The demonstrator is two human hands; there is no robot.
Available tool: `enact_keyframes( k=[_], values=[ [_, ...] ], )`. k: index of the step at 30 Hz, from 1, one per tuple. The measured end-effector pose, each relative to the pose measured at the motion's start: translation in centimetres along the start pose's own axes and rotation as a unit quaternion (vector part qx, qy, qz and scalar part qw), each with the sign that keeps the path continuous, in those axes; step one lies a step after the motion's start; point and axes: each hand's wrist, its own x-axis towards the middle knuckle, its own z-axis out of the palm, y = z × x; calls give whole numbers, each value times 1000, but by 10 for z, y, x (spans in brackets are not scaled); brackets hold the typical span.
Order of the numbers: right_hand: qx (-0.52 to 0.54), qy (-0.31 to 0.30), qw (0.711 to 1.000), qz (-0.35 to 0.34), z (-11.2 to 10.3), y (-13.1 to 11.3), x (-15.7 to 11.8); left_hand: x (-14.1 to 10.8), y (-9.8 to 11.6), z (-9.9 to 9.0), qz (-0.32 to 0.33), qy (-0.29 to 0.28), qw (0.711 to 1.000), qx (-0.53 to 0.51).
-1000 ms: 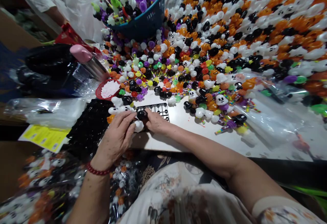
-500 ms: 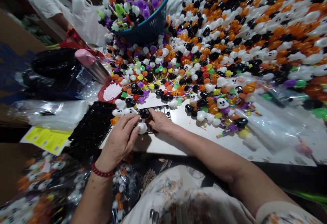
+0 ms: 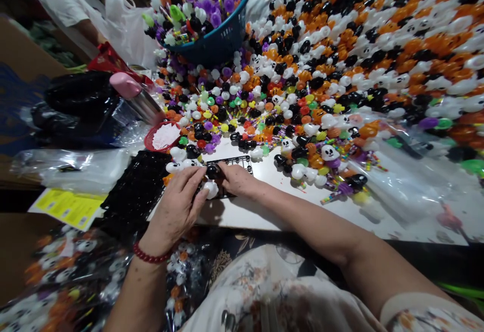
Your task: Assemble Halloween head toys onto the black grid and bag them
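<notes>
My left hand [image 3: 177, 206], with a red bead bracelet at its wrist, curls over several small figures at the table's front edge. A white figure [image 3: 210, 189] touches its fingertips, and white figures [image 3: 185, 163] lie just beyond its knuckles. My right hand [image 3: 236, 178] closes its fingers on a black figure [image 3: 214, 171] between the two hands. Under these lies a black plastic grid [image 3: 242, 163], partly covered by my right hand. A stack of black grids [image 3: 136, 185] rests left of my left hand.
A blue basket [image 3: 227, 34] of figures stands at the back, beside a large heap of figures [image 3: 340, 44]. Left are a red basket [image 3: 151, 143] with paper slips, a pink-capped bottle [image 3: 138, 97] and plastic bags [image 3: 75, 168]. A person's arm [image 3: 88, 32] shows at upper left.
The black figure has turned slightly between my hands, and the white one beside my left fingertips has shifted slightly. Both hands stay nearly in place.
</notes>
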Motion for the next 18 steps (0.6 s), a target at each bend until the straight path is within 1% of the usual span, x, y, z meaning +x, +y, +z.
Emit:
enact_keyframes(
  k=[3,5,7,14,18],
  values=[
    [18,1,1000,-23,1,1,-1,4,0,0,19,-16,999,43],
    [53,-1,997,-49,3,2,-1,6,0,1,27,-28,998,56],
    [67,-8,995,-71,6,3,-1,8,-1,3,27,-34,997,62],
    [-23,-6,996,-81,13,-2,3,10,-2,5,14,-42,998,44],
    [-12,6,997,-78,21,-1,1,8,-3,6,41,-43,997,44]
  ],
)
